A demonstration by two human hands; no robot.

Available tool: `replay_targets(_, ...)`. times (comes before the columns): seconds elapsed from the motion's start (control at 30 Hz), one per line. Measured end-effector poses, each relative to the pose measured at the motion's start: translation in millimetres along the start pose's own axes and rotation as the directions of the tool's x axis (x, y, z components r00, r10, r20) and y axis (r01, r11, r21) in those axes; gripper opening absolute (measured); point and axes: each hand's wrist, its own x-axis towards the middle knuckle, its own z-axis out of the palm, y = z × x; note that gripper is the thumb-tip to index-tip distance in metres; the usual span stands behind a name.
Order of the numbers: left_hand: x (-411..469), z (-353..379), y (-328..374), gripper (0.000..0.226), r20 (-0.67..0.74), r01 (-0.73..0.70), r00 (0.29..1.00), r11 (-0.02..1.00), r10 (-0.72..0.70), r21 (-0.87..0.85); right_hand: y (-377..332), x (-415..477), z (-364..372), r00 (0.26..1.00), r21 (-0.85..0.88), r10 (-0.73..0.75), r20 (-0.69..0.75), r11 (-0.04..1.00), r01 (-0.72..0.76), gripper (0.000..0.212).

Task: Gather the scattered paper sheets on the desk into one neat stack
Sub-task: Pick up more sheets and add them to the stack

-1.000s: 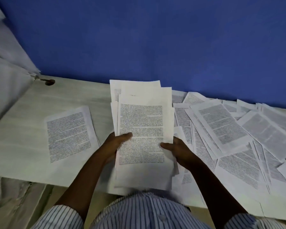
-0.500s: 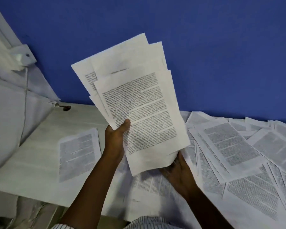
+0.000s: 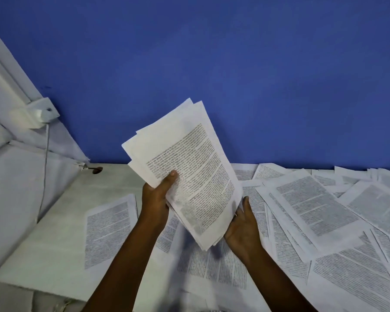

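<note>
White printed sheets, a gathered bundle (image 3: 185,174), stand tilted above the counter (image 3: 54,239), pinched by the left hand (image 3: 157,197), thumb on top. The right hand (image 3: 243,230) cups the near-right edge, flat-palmed, likely to square it; loose sheets (image 3: 313,212) cover the right side.

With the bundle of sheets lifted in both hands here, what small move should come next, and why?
Probably tap the bundle edge-down on the desk to square it. The left hand pinches its side, the right hand cups the lower corner, and the sheets are fanned unevenly at the top.
</note>
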Motion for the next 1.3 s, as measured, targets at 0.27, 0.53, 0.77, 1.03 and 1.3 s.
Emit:
replay_targets(0.27,-24,18,-42,0.032,-0.091,0.070,0.994,0.979,-0.053,0.190,-9,3,-9,0.999,-0.233,0.037,0.013,0.972,-0.033,0.076)
replay_targets(0.53,-27,-19,-18,0.048,0.104,0.177,0.975,0.969,-0.196,0.172,-41,0,-45,0.996,-0.373,-0.093,-0.011,0.924,0.082,0.072)
replay_targets(0.77,-52,-58,-30,0.044,0.175,0.526,0.783,0.786,-0.597,0.327,-14,-27,-24,0.968,-0.540,0.226,0.112,0.831,-0.132,0.038)
replay_targets(1.03,-23,-82,-31,0.026,0.098,0.455,0.841,0.794,-0.532,0.404,21,-20,-12,0.991,-0.558,0.132,0.011,0.823,-0.103,0.048)
replay_targets(1.3,2,-158,-25,0.029,0.105,0.521,0.826,0.821,-0.554,0.234,89,-17,23,0.978,-0.570,0.194,-0.074,0.797,-0.201,0.041)
